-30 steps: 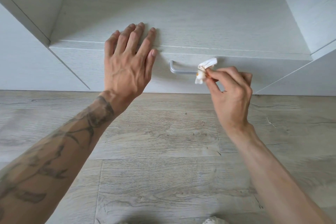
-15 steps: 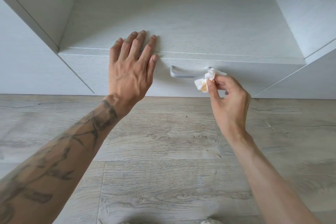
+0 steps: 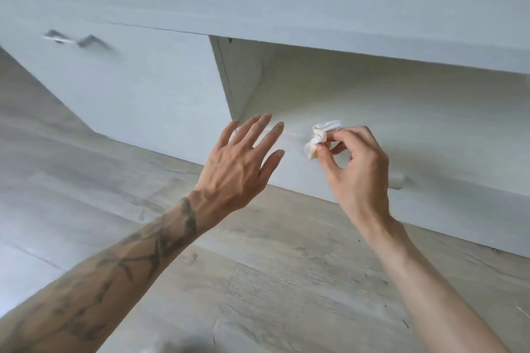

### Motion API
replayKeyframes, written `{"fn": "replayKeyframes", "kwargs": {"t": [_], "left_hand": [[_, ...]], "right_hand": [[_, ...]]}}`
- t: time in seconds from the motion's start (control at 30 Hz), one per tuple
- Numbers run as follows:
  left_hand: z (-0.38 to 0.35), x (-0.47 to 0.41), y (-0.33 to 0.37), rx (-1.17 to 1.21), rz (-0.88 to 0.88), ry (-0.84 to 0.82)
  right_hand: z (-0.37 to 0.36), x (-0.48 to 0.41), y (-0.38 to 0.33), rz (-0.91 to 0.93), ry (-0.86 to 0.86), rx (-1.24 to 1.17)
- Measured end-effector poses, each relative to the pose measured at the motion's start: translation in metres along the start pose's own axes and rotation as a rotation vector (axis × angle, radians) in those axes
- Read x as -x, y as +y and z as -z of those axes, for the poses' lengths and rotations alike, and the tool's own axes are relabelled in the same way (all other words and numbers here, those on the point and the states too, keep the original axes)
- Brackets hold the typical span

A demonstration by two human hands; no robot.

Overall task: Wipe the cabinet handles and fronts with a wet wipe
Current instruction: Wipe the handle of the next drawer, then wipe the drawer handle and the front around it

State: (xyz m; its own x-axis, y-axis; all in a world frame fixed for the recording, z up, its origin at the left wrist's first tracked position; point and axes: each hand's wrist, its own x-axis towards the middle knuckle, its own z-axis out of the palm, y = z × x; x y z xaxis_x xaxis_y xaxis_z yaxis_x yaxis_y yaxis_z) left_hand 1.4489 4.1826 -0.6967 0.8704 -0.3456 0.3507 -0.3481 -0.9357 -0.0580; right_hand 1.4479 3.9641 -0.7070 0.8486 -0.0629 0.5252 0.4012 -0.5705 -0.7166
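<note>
One wipe (image 3: 317,138) in right hand (image 3: 357,172); left hand (image 3: 238,169) splayed.

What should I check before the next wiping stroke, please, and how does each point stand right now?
1. Wipe secured: the right hand pinches the wadded wet wipe between thumb and fingertips: ok.
2. Wipe clean: the wad shows a yellowish stain: not ok.
3. Wipe against the cabinet surface: motion blur hides any contact: cannot tell.
4. Left hand free: open, fingers spread, holding nothing: ok.
5. Left hand bracing the cabinet: whether its fingertips touch it is unclear: cannot tell.
6. Another handle in view: the handle on the left front shows, blurred, with no hand on it: ok.
</note>
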Motion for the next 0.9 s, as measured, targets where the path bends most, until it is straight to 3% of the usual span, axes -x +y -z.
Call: {"fn": "replayKeyframes", "kwargs": {"t": [0.2,0.47,0.9], "left_hand": [[0.074,0.024,-0.071,-0.11,0.101,0.001],[0.123,0.024,-0.193,-0.054,0.226,0.11],[0.13,0.023,-0.439,-0.016,0.034,0.198]], "right_hand": [[-0.034,-0.038,-0.076,0.161,-0.089,-0.063],[-0.099,-0.086,-0.176,0.258,-0.125,-0.06],[-0.257,-0.104,-0.292,0.222,-0.02,0.21]]}}
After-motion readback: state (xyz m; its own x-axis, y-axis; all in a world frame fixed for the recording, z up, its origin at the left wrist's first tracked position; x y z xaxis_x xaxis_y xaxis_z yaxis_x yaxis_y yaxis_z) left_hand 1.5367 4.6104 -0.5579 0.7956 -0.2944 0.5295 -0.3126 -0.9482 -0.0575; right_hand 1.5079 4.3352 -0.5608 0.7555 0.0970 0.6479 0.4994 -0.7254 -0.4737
